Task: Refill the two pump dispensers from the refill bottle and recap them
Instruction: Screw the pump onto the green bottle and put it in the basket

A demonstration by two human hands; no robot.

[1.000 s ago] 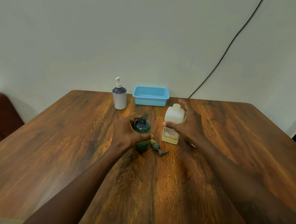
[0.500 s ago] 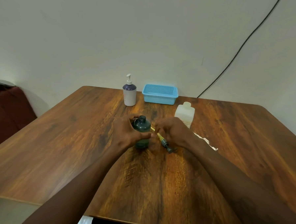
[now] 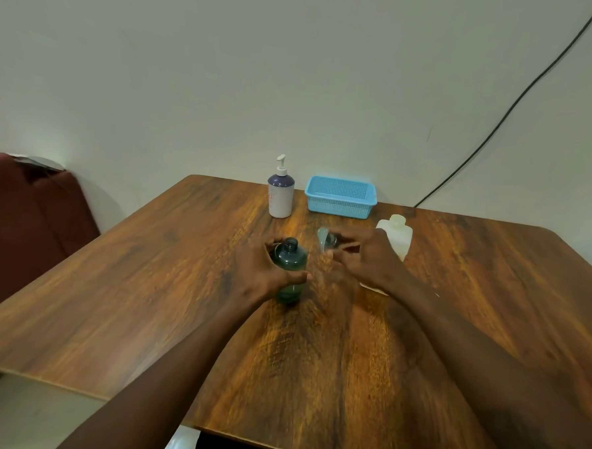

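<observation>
Green bottle open and held; pump lifted beside it.

The left hand (image 3: 261, 274) was wrapped around the green bottle (image 3: 290, 268), which stood upright on the table (image 3: 147, 285) near its middle, its threaded neck uncapped. The right hand (image 3: 365, 259) was closed on the pump (image 3: 326, 241), held just right of the bottle's neck and clear of it; motion blur hid the pump's detail. The refill bottle (image 3: 398, 235) stood upright behind the right hand, partly covered by it. The white dispenser (image 3: 280, 196), pump fitted, stood at the far edge, just left of the blue basket (image 3: 340, 196). A black cable (image 3: 520, 98) ran down the wall.
</observation>
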